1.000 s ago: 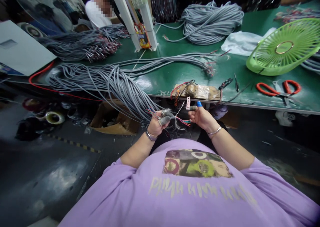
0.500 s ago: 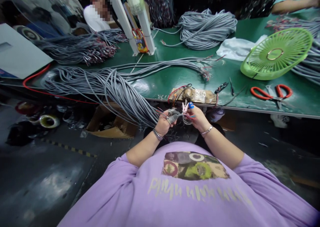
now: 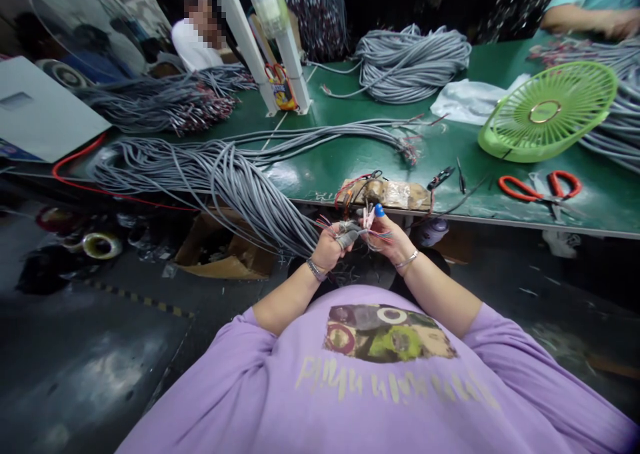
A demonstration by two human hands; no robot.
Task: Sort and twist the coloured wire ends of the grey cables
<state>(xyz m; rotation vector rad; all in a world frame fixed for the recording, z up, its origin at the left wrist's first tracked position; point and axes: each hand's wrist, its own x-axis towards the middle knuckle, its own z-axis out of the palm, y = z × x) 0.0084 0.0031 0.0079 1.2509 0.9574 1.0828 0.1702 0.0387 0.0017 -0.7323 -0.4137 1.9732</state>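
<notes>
My left hand (image 3: 330, 249) is closed around grey cable ends, with grey coverings on some fingers and thin coloured wires sticking out past it. Opposite it, my right hand (image 3: 393, 239) pinches the fanned coloured wires (image 3: 376, 234) at a cable's end; a blue cap sits on one fingertip. A pale pink clip-like piece (image 3: 369, 217) stands up beside the right fingers, and I cannot tell what it is fixed to. From the left hand a thick bundle of grey cables (image 3: 250, 187) runs up onto the green bench (image 3: 320, 167).
A taped cardboard piece with wires (image 3: 390, 193) lies at the bench edge. Right of it are small black cutters (image 3: 441, 178), red-handled scissors (image 3: 540, 187) and a green fan (image 3: 547, 111). A cable coil (image 3: 413, 64) lies behind. A cardboard box (image 3: 225, 247) stands below; co-workers sit across.
The view has shifted slightly. Both hands stay together at the cable end, and the right fingers have moved a little among the coloured wires.
</notes>
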